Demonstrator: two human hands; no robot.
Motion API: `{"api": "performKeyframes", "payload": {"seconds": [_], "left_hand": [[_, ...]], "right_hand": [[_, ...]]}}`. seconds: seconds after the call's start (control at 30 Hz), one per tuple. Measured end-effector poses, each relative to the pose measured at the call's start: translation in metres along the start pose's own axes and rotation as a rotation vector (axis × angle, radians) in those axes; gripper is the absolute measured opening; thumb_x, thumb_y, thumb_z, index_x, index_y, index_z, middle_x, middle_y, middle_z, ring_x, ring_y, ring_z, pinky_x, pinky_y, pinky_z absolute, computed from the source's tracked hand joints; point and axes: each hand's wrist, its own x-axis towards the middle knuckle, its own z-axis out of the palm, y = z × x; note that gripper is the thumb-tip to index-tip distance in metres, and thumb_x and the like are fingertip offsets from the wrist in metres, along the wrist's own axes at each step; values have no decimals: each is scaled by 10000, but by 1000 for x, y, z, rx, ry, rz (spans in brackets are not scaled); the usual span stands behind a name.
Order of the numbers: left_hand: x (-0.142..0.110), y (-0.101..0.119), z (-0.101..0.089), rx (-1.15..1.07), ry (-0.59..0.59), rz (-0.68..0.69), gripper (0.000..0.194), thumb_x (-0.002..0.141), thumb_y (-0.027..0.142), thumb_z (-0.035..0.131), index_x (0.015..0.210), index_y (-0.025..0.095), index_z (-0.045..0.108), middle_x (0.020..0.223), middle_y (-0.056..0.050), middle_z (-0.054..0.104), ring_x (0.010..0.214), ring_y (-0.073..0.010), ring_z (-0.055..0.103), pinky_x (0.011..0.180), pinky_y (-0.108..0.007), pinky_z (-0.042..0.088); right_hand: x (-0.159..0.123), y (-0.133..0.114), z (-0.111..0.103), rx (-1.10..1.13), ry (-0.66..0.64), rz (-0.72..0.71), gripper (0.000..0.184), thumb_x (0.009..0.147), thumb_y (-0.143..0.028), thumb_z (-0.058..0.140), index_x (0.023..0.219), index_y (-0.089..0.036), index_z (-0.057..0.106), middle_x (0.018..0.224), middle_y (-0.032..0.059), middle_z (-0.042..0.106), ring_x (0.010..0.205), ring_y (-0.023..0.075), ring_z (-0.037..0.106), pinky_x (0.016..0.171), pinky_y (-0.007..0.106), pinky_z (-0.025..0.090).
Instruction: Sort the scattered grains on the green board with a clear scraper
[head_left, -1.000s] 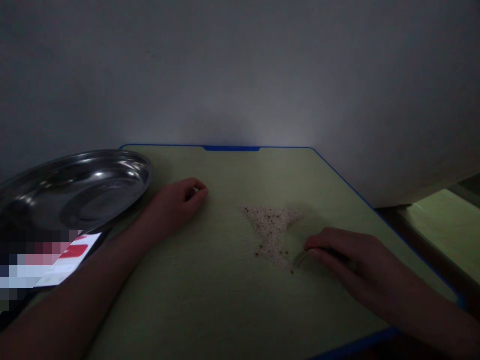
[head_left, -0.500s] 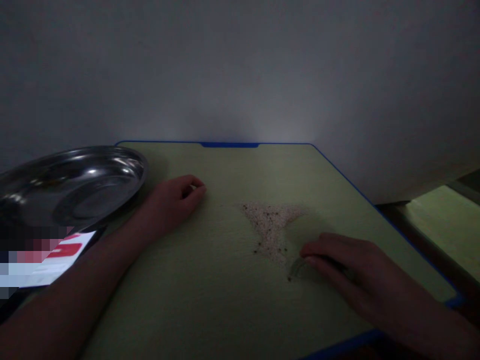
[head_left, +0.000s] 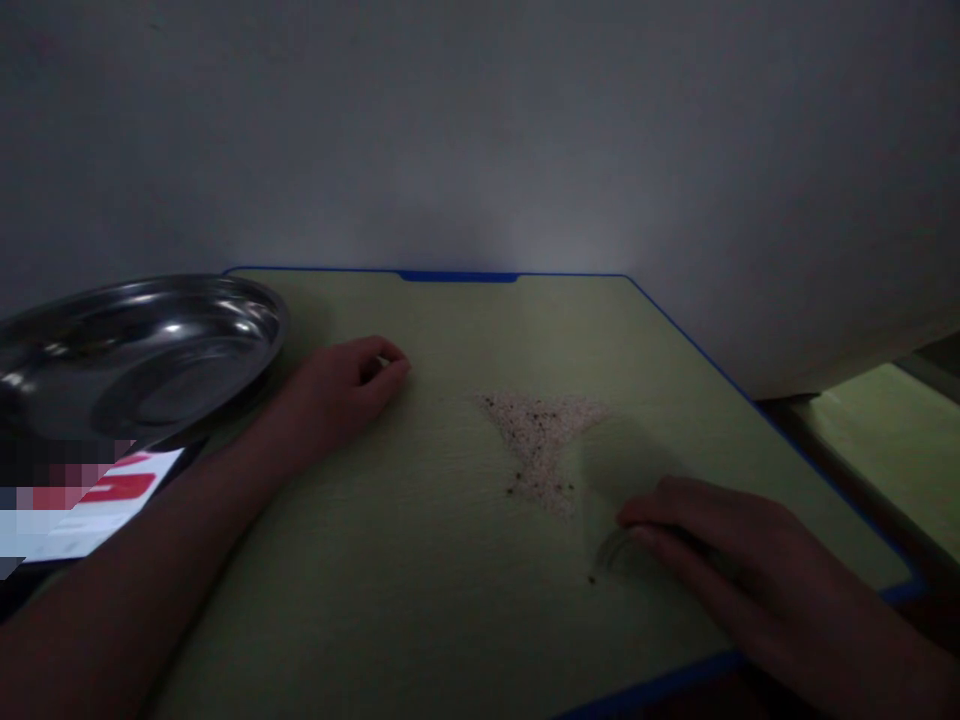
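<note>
My right hand (head_left: 712,550) pinches a pair of tweezers (head_left: 616,548), thin, curved and blurred, over the right part of the table. Close to the tweezers' tip is a small dark bit (head_left: 592,580); whether it is gripped, I cannot tell. Left of that hand spreads a patch of pale grains (head_left: 541,440), like rice, with several dark bits scattered through it. My left hand (head_left: 337,395) rests on the table left of the grains, its fingers curled and the thumb against the forefinger. What lies inside that curl, if anything, is hidden.
A large shiny metal basin (head_left: 202,375) stands at the left, close to my left forearm. Beneath its near rim lies a white and red sheet (head_left: 112,505). The light green table (head_left: 420,600) has a blue edge and meets a grey wall (head_left: 450,130) behind.
My right hand has drawn slightly right and nearer to me with the tweezers, away from the grains. A dark bit near the tip has shifted the same way. The left hand stays put.
</note>
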Motion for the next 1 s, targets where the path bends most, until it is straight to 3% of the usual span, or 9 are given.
{"api": "performKeyframes", "payload": {"seconds": [0.23,0.73,0.87,1.0], "left_hand": [[0,1,0,7,-3,-3,397,823,485,463,953,180,682,799,-47,700,638,-182,586,604,-293,424],[0,-3,3,-3,19,40,371,833,466,482,956,184,689,740,-37,680,597,-169,575,607,-294,425],[-1,-2,1,12,18,30,378,828,470,479,961,187,691,745,-35,683,596,-169,571,607,-292,427],[-1,1,0,13,5,10,402,826,486,464,961,181,689,759,-43,691,600,-175,577,600,-296,428]], "right_hand": [[-4,-3,8,58,-29,14,206,972,-264,461,924,-258,661,852,2,719,756,137,683,655,254,538],[-11,-34,26,94,-66,-138,270,974,-243,416,934,-250,683,874,31,752,731,157,698,606,240,545],[-6,-24,15,93,-25,-119,249,966,-255,444,924,-259,689,864,19,756,738,149,704,596,224,545],[17,3,0,33,154,49,191,935,-262,509,875,-230,688,827,20,757,719,161,701,617,254,545]]}}
